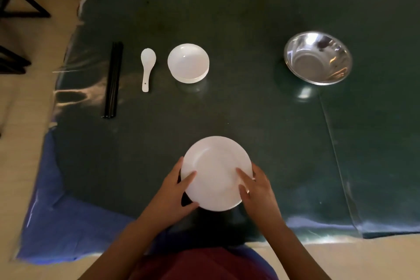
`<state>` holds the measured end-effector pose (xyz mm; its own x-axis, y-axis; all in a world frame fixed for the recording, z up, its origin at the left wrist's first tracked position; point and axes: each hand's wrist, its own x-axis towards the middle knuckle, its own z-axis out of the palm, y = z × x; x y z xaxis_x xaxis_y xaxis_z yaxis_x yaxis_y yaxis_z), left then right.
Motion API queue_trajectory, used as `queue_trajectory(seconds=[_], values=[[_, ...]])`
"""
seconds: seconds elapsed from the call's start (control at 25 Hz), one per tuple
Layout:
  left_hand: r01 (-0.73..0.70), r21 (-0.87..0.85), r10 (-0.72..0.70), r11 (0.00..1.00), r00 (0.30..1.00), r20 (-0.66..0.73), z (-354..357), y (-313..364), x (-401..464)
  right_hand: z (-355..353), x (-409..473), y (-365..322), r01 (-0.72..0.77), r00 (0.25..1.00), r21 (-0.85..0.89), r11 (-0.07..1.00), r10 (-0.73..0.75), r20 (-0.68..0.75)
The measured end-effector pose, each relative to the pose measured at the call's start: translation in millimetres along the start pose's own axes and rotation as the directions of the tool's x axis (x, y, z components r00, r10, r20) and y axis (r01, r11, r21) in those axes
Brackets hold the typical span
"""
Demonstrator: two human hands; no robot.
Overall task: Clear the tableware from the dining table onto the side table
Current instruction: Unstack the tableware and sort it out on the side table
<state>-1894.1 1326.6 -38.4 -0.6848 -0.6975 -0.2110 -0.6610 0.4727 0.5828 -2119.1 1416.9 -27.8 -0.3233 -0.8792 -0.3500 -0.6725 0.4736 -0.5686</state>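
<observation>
Both hands grip the white plate [216, 173] near the table's front edge: the left hand [175, 191] curls round its left rim with the thumb laid on top, and the right hand [259, 188] does the same on the right rim. Glossy and plain white, round with a shallow well, it looks like ceramic or melamine, so probably stiff, light enough, slick under the fingers and liable to chip if knocked; opposite rims, thumbs above and fingers beneath, seem the soundest hold. Beyond it on the dark green table [250, 109] stand a small white bowl [188, 63], a white spoon [147, 68], black chopsticks [113, 79] and, well apart to the right, a steel bowl [318, 58].
</observation>
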Motion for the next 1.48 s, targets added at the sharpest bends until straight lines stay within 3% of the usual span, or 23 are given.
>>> queue_trajectory(seconds=[0.08,0.56,0.72,0.84,1.04,1.32,1.4,1.48], values=[[-0.031,0.009,0.031,0.999,0.999,0.013,0.4,1.0,-1.1,-2.0,-0.2,-1.9,-0.013,0.998,0.071,0.997,0.017,-0.054],[-0.107,-0.004,0.104,0.994,0.97,-0.22,14.0,2.5,17.4,-20.6,19.5,2.9,-0.043,0.993,0.221,0.974,0.066,-0.097],[-0.09,-0.038,0.078,0.995,0.969,-0.235,-5.7,21.0,81.8,-58.6,74.2,7.5,0.012,0.982,0.18,0.984,0.023,-0.19],[-0.163,-0.006,0.155,0.987,0.947,-0.281,-23.3,30.7,144.6,-89.5,127.8,12.3,0.059,0.968,0.157,0.986,-0.018,-0.249],[-0.192,-0.031,0.172,0.981,0.932,-0.319,-35.0,28.0,236.8,-120.3,214.8,26.4,0.059,0.96,0.232,0.971,0.009,-0.281],[-0.197,-0.007,0.183,0.98,0.924,-0.335,-35.6,19.7,272.6,-120.0,252.3,45.5,0.05,0.96,0.32,0.946,0.043,-0.278],[-0.156,0.087,0.176,0.984,0.925,-0.337,-35.2,22.0,265.4,-112.5,241.1,46.8,0.142,0.926,0.216,0.966,-0.052,-0.375],[-0.228,0.252,0.31,0.941,0.88,-0.361,-35.4,26.2,261.9,-103.4,225.9,46.5,0.307,0.831,-0.079,0.949,-0.307,-0.464]])
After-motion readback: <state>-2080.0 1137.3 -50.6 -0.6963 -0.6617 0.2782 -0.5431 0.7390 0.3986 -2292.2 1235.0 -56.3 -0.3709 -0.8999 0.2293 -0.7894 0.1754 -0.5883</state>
